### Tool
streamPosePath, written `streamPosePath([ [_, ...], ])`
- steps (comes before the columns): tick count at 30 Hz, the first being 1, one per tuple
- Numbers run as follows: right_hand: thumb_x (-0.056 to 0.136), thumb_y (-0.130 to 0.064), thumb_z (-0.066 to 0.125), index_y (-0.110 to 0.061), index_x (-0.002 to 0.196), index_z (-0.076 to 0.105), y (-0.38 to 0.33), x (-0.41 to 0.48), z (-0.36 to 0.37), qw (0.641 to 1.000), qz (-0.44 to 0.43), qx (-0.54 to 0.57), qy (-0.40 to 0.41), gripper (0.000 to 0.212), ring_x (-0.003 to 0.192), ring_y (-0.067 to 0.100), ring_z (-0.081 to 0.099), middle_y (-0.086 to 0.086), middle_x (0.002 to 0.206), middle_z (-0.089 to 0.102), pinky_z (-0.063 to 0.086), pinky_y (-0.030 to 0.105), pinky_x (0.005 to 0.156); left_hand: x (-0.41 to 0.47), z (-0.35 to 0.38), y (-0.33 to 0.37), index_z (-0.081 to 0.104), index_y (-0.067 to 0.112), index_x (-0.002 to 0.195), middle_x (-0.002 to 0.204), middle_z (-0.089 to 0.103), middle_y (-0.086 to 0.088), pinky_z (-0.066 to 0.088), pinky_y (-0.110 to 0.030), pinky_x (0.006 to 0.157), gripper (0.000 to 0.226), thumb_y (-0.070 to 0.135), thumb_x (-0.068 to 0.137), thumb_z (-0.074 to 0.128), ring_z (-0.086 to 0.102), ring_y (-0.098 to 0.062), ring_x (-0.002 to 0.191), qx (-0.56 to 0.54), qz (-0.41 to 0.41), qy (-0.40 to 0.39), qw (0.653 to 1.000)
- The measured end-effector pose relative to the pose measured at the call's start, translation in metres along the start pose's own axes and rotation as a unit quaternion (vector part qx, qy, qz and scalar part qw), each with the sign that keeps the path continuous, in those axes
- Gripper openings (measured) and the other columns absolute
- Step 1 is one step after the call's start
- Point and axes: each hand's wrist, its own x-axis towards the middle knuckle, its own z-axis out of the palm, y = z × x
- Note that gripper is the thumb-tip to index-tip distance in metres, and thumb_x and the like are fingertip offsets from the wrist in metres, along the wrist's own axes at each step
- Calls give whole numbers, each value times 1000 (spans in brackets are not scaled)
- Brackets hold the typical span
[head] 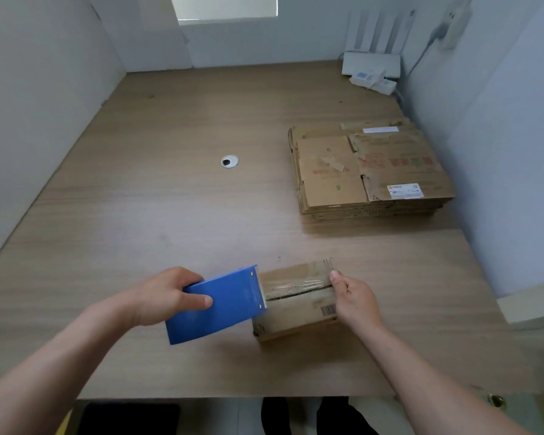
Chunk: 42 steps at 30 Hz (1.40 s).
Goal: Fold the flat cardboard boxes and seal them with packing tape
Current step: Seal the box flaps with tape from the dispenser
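A wide wooden table (170,215) fills most of the frame, with pale walls (44,89) closing it at the left, the back and the right. At the right middle of the frame lies a stack of flat cardboard boxes (368,171), not yet folded, with printed marks and a white label on the top sheet. In the upper right corner, against the wall, stands a white router (371,62) with its antennas upright.

At the lower centre of the frame a small folded box (299,312) stands on the table, well apart from the stack. A blue tape dispenser (220,306) touches its left end, tilted, with its front edge on the top of the box. The left hand (167,296) grips the dispenser: the thumb lies across the blue upper face and the fingers are curled round the far edge. The right hand (355,296) holds the right end of the box, with the thumb on the top edge and the fingers bent down along the side.

A strip of clear tape (296,285) runs along the seam on the top of the box, from the dispenser to the right thumb. A round grey cable grommet (229,161) sits in the table near the centre of the frame. A small barcode (328,310) shows on the box, just beside the right hand.
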Motion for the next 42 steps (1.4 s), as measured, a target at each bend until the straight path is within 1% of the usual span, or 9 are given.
streamPosePath([
  [9, 105, -35, 44, -10, 116, 74, 3, 4, 4, 1000, 0, -18, -1, 40, 110, 31, 66, 15, 114, 73, 39, 27, 74, -17, 0, -42, 74, 16, 93, 88, 75, -6, 44, -32, 66, 37, 43, 70, 67, 69, -22, 74, -152, -84, -55, 983],
  [15, 105, -35, 44, -12, 113, 75, 4, 2, 3, 1000, -21, -17, -1, 39, 108, 29, 66, 12, 111, 74, 38, 27, 73, -12, 10, -39, 71, 19, 92, 74, 71, 7, 44, -23, 56, 36, 43, 67, 63, 65, -10, 62, -144, -106, -54, 982],
  [19, 105, -37, 42, -16, 151, 42, 7, 2, 2, 997, -42, -70, 11, 50, 141, 25, 42, 6, 153, 46, 35, 34, 110, -10, 13, -40, 71, 19, 90, 78, 71, 5, 43, -23, 57, 35, 42, 66, 62, 64, -11, 63, -144, -111, -43, 982],
  [21, 105, -28, 39, -17, 154, 35, 7, 2, 1, 980, -136, -136, 46, 50, 147, 29, 32, 11, 161, 32, 30, 40, 116, -10, 14, -42, 71, 20, 85, 76, 71, 6, 42, -24, 59, 30, 42, 66, 62, 63, -11, 64, -147, -106, -37, 983],
  [25, 88, -9, 41, -16, 130, 63, 6, 9, -1, 903, -365, -225, 41, 48, 128, 40, 51, 20, 147, 49, 50, 51, 95, -9, 17, -45, 69, 22, 76, 71, 69, 8, 40, -26, 61, 22, 41, 67, 62, 62, -10, 61, -152, -97, -35, 983],
  [28, 96, -22, 44, -15, 113, 72, 4, 14, -5, 867, -435, -243, 10, 33, 123, 36, 58, 14, 132, 64, 55, 51, 85, -10, 16, -47, 71, 20, 78, 74, 71, 6, 41, -27, 62, 24, 41, 68, 63, 64, -11, 63, -156, -91, -34, 983],
  [31, 99, -55, 41, -13, 113, 72, 3, 16, -9, 866, -429, -256, -20, 54, 124, 34, 57, 12, 132, 62, 51, 44, 98, -12, 12, -49, 71, 19, 79, 76, 72, 3, 42, -27, 64, 25, 42, 69, 63, 64, -12, 64, -152, -83, -38, 984],
  [34, 79, -76, 54, -13, 113, 68, 1, 19, -12, 860, -429, -274, -51, 72, 122, 32, 51, 12, 131, 57, 40, 39, 104, -12, 7, -50, 72, 19, 81, 83, 74, -1, 43, -30, 68, 27, 43, 70, 64, 66, -16, 70, -148, -79, -38, 985],
  [42, 68, -83, 62, -11, 106, 69, 1, 24, -10, 853, -442, -271, -54, 81, 116, 33, 49, 14, 125, 53, 37, 38, 104, -4, 3, -47, 73, 20, 86, 85, 73, 1, 46, -30, 68, 32, 45, 68, 63, 66, -17, 74, -133, -87, -36, 987],
])
